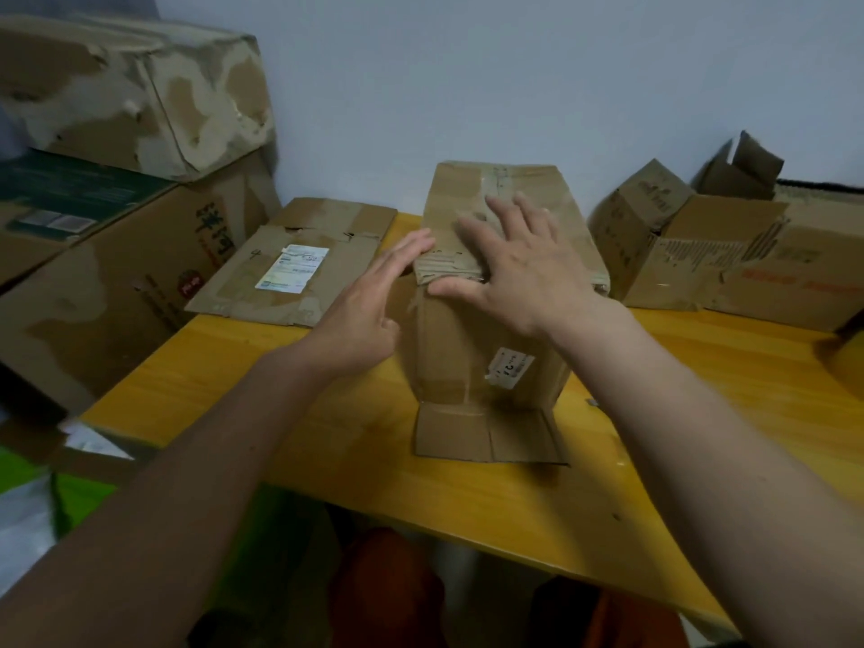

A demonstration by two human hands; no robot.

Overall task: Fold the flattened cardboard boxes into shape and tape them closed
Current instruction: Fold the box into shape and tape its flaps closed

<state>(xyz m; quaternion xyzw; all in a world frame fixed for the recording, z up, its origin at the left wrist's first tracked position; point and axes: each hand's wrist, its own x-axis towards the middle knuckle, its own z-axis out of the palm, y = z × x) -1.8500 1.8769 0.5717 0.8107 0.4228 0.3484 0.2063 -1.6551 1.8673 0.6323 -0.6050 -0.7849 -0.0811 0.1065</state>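
Upright on a yellow tabletop (678, 367), mid-frame: a folded box (491, 348), bottom flap (486, 437) splayed flat toward the camera, small white label (509, 364) on the near face. Right hand (519, 268) laid flat over the box's closed top flaps, fingers (502, 212) straight and spread, thumb along the near top edge. Left hand (369, 301) at the box's left side, fingers straight and close together, tips touching the top left corner, gripping nothing. To the left on the tabletop, a flattened box (299, 259) with a white shipping sticker (292, 268), lying apart from the upright one. To the right, against the pale wall (514, 77), a part-opened box (720, 259) with torn flaps raised, red print on its side. Off the tabletop's left end, two large stacked cartons (126, 189), the upper one scuffed and peeling. Below the near edge, blurred green (84, 498) and orange (388, 586) shapes, too indistinct to identify.
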